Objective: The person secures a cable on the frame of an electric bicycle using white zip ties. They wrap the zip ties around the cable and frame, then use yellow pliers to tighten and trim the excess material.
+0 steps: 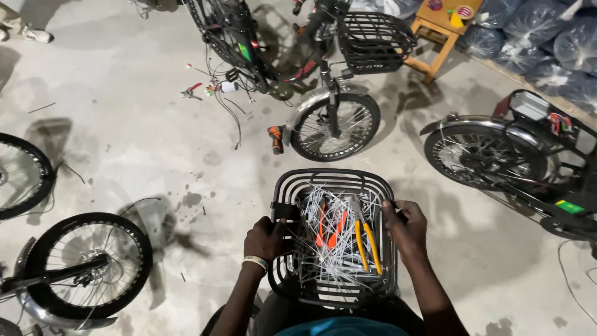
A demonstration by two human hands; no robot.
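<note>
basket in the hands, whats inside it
In the basket: a heap of white cable ties, orange-handled pliers and yellow-handled pliers. The ties cover the basket floor and anything beneath.

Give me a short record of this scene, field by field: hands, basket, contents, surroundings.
left hand: grips the basket's left rim
right hand: grips the right rim
basket: black wire, close in front of the person
contents: white cable ties, orange-handled tool, yellow-handled pliers
floor: stained concrete
surroundings: bicycle with front basket, cordless drill, wooden stool
</note>
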